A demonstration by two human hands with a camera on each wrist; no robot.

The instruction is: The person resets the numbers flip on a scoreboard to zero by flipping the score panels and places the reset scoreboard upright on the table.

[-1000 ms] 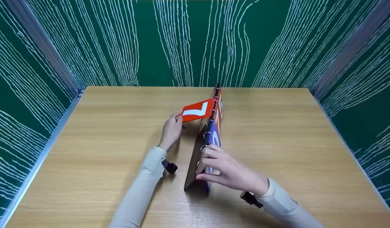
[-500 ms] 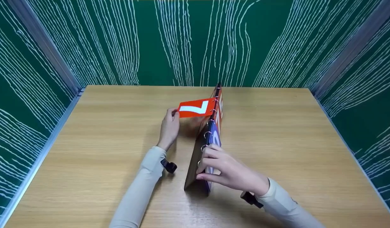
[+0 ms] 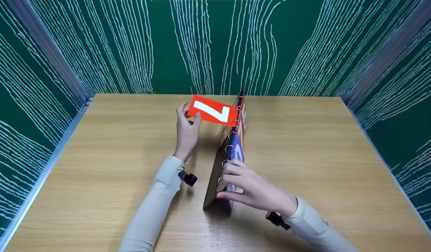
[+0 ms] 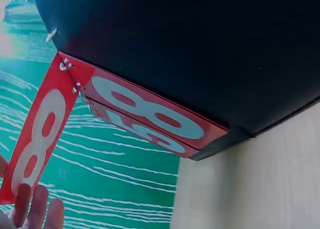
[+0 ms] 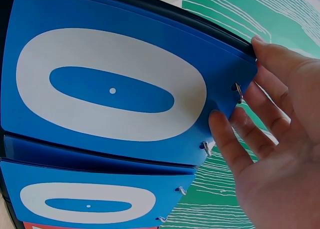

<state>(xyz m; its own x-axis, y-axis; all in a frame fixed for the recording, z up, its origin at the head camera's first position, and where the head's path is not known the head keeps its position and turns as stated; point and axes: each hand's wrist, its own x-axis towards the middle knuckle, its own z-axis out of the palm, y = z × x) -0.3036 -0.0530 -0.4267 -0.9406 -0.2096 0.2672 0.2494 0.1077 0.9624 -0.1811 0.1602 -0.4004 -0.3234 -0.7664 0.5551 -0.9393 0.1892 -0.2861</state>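
Observation:
A tabletop flip scoreboard (image 3: 215,185) stands like a tent on the table, its ringed top edge running away from me. My left hand (image 3: 187,134) pinches the free end of a red number card (image 3: 215,111), lifted to the scoreboard's left and still on its rings. A white 7 faces up; the left wrist view shows an 8 on the underside of that lifted card (image 4: 37,144). At the near end, my right hand (image 3: 254,187) grips the top edge, fingers over it. Beside that hand in the right wrist view hangs a blue 0 card (image 5: 135,124).
Another blue 0 card (image 5: 75,176) and red cards (image 4: 150,109) hang farther along the scoreboard. The wooden table (image 3: 106,168) is bordered by green walls (image 3: 299,31) with white wavy lines. Each wrist wears a small black camera (image 3: 188,178).
My left hand has moved up and away from me, swinging the red card higher so its 7 face tilts more toward me. My right hand has stayed in place.

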